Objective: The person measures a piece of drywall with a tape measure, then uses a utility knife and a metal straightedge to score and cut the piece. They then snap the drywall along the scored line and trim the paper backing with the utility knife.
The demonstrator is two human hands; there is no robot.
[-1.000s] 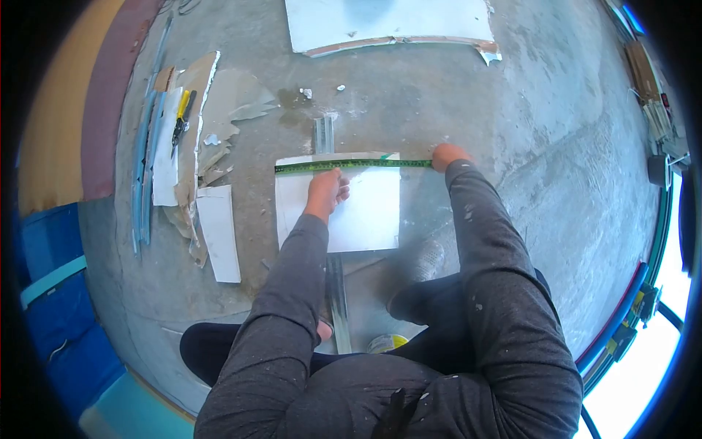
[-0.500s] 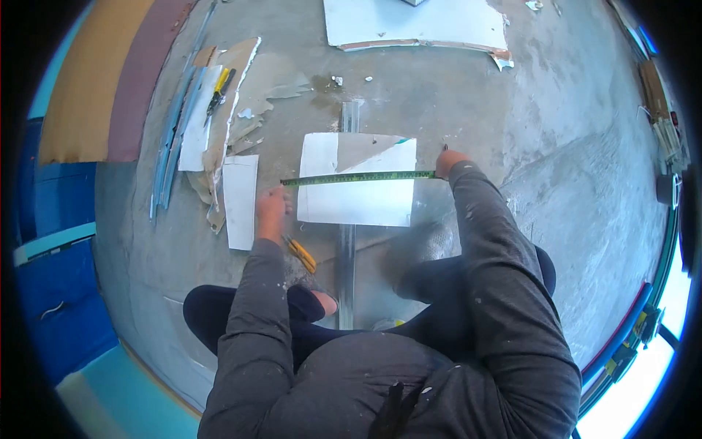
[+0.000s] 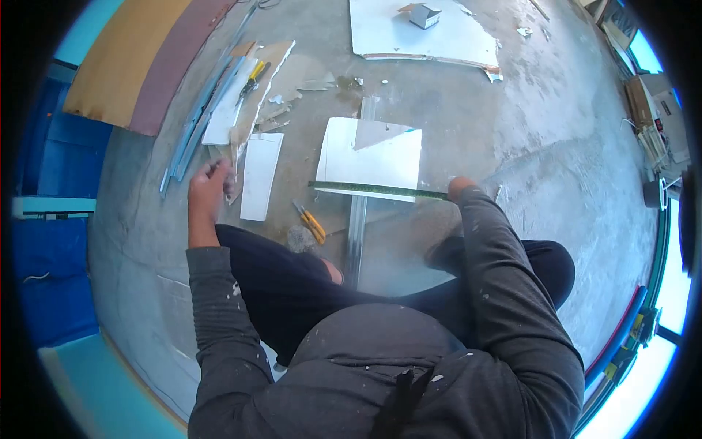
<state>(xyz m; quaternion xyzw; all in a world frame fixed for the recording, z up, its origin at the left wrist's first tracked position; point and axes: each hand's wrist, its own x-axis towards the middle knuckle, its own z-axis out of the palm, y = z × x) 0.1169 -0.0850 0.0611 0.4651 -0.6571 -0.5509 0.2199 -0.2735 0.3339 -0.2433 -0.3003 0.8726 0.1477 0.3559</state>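
Observation:
My right hand [image 3: 459, 188] is closed round a tape measure, whose case is hidden in it. The green blade [image 3: 380, 189] stretches left across the lower part of a white board piece [image 3: 369, 161], its free end past the board's left edge. Under that board runs a metal profile [image 3: 357, 241]. My left hand [image 3: 208, 189] is raised apart from the blade, left of a narrow white board strip [image 3: 261, 175]. Its fingers are curled together, and anything in them is too small to make out. A yellow utility knife [image 3: 313, 225] lies on the floor before my legs.
At the upper left lie metal profiles [image 3: 197, 124], broken board offcuts [image 3: 256, 99] and a yellow-handled tool [image 3: 254, 75]. A large white board [image 3: 424, 44] with a small box-like piece [image 3: 424, 15] lies ahead. Boards and tools line the right edge.
My left hand has moved off the tape's end, leftward and up. The blade now hangs lower across the white board, still held by my right hand. The view has shifted slightly.

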